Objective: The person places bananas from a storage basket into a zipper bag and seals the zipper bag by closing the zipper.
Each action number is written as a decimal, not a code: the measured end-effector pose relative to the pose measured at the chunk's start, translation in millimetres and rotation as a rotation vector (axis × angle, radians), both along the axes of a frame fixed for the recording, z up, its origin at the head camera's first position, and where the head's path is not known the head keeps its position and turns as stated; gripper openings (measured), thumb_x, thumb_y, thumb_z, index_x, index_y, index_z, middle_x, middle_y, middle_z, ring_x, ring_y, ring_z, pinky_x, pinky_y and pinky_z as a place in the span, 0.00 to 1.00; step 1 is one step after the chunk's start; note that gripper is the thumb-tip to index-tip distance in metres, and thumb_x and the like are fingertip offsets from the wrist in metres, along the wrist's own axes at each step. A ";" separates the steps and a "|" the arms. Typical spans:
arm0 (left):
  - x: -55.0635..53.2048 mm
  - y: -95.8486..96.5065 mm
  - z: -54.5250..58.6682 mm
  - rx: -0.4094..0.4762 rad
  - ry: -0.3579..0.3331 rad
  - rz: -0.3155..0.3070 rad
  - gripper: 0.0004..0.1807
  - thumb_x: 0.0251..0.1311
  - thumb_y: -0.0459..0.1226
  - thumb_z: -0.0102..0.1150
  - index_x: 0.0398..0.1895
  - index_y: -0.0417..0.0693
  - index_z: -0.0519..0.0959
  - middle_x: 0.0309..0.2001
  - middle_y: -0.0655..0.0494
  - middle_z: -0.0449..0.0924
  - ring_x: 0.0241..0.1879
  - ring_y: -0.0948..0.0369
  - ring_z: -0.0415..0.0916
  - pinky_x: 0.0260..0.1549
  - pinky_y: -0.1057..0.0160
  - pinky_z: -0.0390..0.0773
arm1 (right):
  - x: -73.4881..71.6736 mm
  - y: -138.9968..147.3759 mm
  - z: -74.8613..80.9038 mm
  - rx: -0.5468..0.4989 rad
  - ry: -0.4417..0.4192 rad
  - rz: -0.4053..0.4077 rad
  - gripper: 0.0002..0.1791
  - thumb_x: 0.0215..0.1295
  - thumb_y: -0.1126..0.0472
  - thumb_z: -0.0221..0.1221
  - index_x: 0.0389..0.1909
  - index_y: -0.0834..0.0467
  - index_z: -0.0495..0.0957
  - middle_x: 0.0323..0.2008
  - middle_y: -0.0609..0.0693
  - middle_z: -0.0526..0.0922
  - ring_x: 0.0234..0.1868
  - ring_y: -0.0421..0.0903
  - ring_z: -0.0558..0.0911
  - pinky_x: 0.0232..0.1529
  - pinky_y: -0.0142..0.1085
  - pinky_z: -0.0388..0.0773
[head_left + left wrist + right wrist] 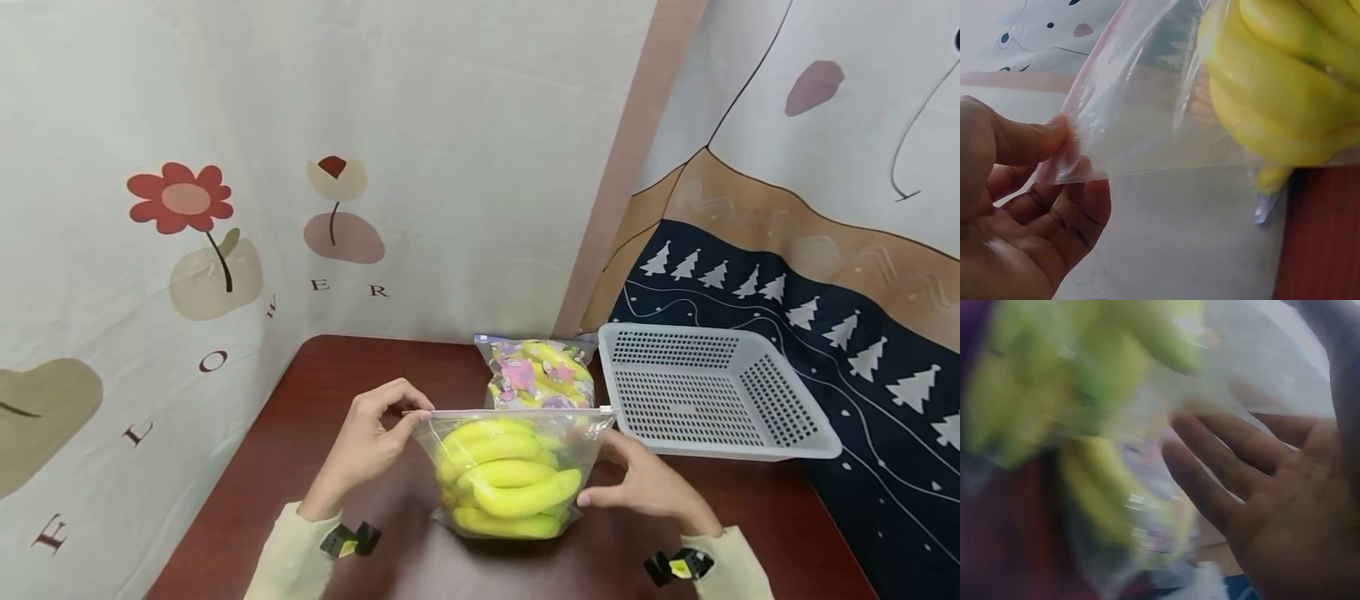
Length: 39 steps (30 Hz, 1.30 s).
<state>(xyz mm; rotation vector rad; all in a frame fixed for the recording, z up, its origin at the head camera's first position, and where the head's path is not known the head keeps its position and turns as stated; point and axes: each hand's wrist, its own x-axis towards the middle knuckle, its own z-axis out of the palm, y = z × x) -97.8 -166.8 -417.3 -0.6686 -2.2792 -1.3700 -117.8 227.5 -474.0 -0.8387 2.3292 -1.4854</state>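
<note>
A clear zip bag (581, 446) with a pink top strip stands upright at the middle of the table, holding several yellow bananas (517, 492). My left hand (375, 442) pinches the upper left corner of this bag between thumb and fingers; the left wrist view shows that corner (1066, 150) up close. At the bag's right side, my right hand (648, 483) has its fingers extended, partly behind the plastic. In the blurred right wrist view, those fingers (1235, 450) lie straight along the bag, and whether they touch it is hard to tell. A white slider (606, 409) sits at the strip's right end.
Behind the bag lies a second zip bag (536, 375), printed with pink figures, with bananas inside. To its right is a light grey perforated plastic basket (611, 367). The dark red table (322, 400) meets patterned cloth (465, 208) at its back and sides.
</note>
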 end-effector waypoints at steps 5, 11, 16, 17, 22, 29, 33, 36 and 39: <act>0.3 -3.1 -14.6 0.165 -0.122 -0.057 0.05 0.64 0.31 0.67 0.42 0.45 0.83 0.36 0.52 0.83 0.33 0.65 0.77 0.29 0.69 0.78 | 11.6 -11.3 -31.2 0.011 0.109 -0.069 0.61 0.45 0.55 0.82 0.79 0.40 0.57 0.74 0.50 0.69 0.71 0.37 0.72 0.69 0.27 0.68; -0.3 -2.5 -65.2 0.292 -0.275 -0.217 0.32 0.65 0.26 0.62 0.72 0.36 0.65 0.57 0.28 0.74 0.51 0.55 0.82 0.48 0.62 0.86 | 23.4 -24.5 -52.3 0.160 0.189 -0.221 0.69 0.39 0.39 0.82 0.80 0.41 0.51 0.75 0.52 0.67 0.73 0.44 0.68 0.72 0.39 0.68; 8.8 6.4 -109.0 0.133 -0.540 -0.209 0.54 0.56 0.39 0.76 0.81 0.49 0.53 0.73 0.33 0.65 0.67 0.39 0.70 0.65 0.38 0.74 | 24.2 -30.4 -61.4 0.156 0.166 -0.249 0.63 0.41 0.43 0.82 0.77 0.42 0.55 0.71 0.50 0.71 0.69 0.44 0.71 0.71 0.43 0.69; 10.3 9.0 -114.6 0.104 -0.576 -0.207 0.57 0.52 0.41 0.79 0.81 0.51 0.52 0.74 0.35 0.64 0.69 0.39 0.68 0.67 0.37 0.70 | 23.8 -31.4 -62.4 0.150 0.153 -0.253 0.62 0.41 0.43 0.82 0.76 0.42 0.56 0.71 0.49 0.71 0.70 0.45 0.71 0.72 0.43 0.68; 18.6 17.0 -129.5 0.083 -0.659 -0.213 0.70 0.40 0.40 0.85 0.82 0.54 0.45 0.72 0.43 0.67 0.69 0.49 0.68 0.70 0.58 0.67 | 26.8 -39.9 -67.4 0.103 0.041 -0.267 0.62 0.42 0.44 0.82 0.77 0.38 0.55 0.73 0.45 0.69 0.73 0.47 0.68 0.75 0.49 0.62; 24.0 0.3 -129.9 0.134 -0.652 -0.112 0.67 0.40 0.39 0.85 0.82 0.56 0.50 0.65 0.45 0.75 0.59 0.58 0.76 0.62 0.66 0.74 | 29.2 -67.7 -71.1 -0.025 -0.124 -0.222 0.53 0.52 0.50 0.78 0.76 0.49 0.59 0.64 0.52 0.78 0.54 0.41 0.83 0.58 0.35 0.80; 21.5 -16.5 -127.3 0.246 -0.622 -0.167 0.54 0.49 0.32 0.78 0.78 0.43 0.56 0.53 0.45 0.79 0.47 0.60 0.81 0.50 0.64 0.83 | 29.3 -86.5 -65.4 -0.057 -0.189 -0.202 0.49 0.59 0.51 0.74 0.76 0.50 0.57 0.56 0.59 0.79 0.41 0.42 0.85 0.41 0.33 0.84; 20.2 -27.6 -124.6 0.314 -0.590 -0.178 0.47 0.55 0.29 0.72 0.76 0.34 0.56 0.50 0.50 0.81 0.44 0.62 0.83 0.46 0.64 0.85 | 28.1 -100.8 -57.8 -0.054 -0.195 -0.224 0.41 0.61 0.48 0.72 0.71 0.49 0.63 0.45 0.55 0.79 0.36 0.43 0.83 0.37 0.33 0.83; 18.6 -35.7 -120.9 0.352 -0.584 -0.144 0.43 0.61 0.29 0.65 0.77 0.31 0.55 0.50 0.57 0.82 0.44 0.64 0.83 0.45 0.65 0.86 | 25.2 -113.6 -51.0 -0.069 -0.194 -0.242 0.39 0.63 0.47 0.70 0.71 0.50 0.63 0.40 0.52 0.78 0.36 0.44 0.81 0.38 0.32 0.81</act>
